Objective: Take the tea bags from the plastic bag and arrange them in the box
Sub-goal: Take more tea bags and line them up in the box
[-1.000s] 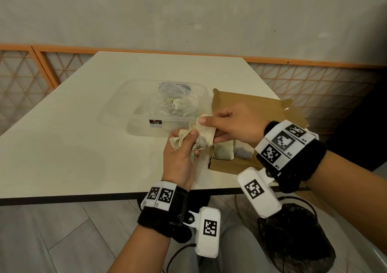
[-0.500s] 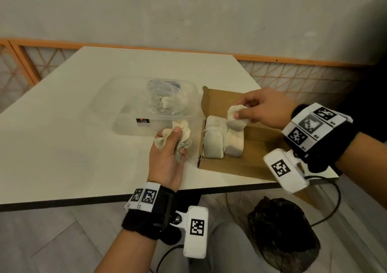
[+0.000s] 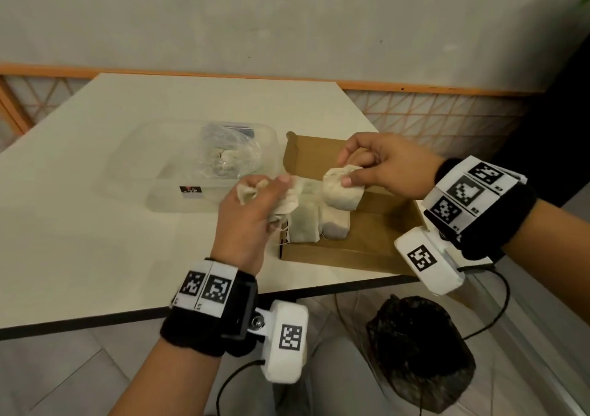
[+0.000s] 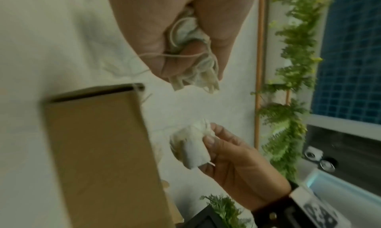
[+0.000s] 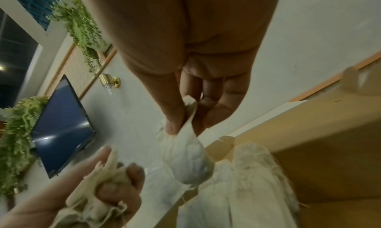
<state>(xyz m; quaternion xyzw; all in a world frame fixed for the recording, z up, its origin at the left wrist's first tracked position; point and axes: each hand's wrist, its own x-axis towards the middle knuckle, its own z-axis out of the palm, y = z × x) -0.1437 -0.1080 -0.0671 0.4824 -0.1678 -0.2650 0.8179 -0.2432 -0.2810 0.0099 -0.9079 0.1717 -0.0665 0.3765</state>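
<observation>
A brown cardboard box point(image 3: 367, 243) lies open on the white table, with several tea bags point(image 3: 305, 224) standing at its left end. My right hand point(image 3: 373, 169) pinches one pale tea bag point(image 3: 343, 192) by its top, above those in the box. My left hand point(image 3: 252, 205) grips a crumpled bunch of tea bags point(image 3: 287, 201) with loose strings, just left of the box. The left wrist view shows that bunch of tea bags point(image 4: 193, 75) in my fist. The right wrist view shows the pinched tea bag point(image 5: 187, 158) hanging over the box. The clear plastic bag point(image 3: 230, 157) holds more tea bags.
The plastic bag lies in a clear plastic tub point(image 3: 166, 176) left of the box. A dark bag point(image 3: 418, 355) sits on the floor below the table's front edge point(image 3: 95, 320). An orange lattice railing point(image 3: 431, 118) runs behind the table.
My right hand carried a tea bag from my left hand over to the box and now holds it slightly higher. My left hand moved right, closer to the box's left edge.
</observation>
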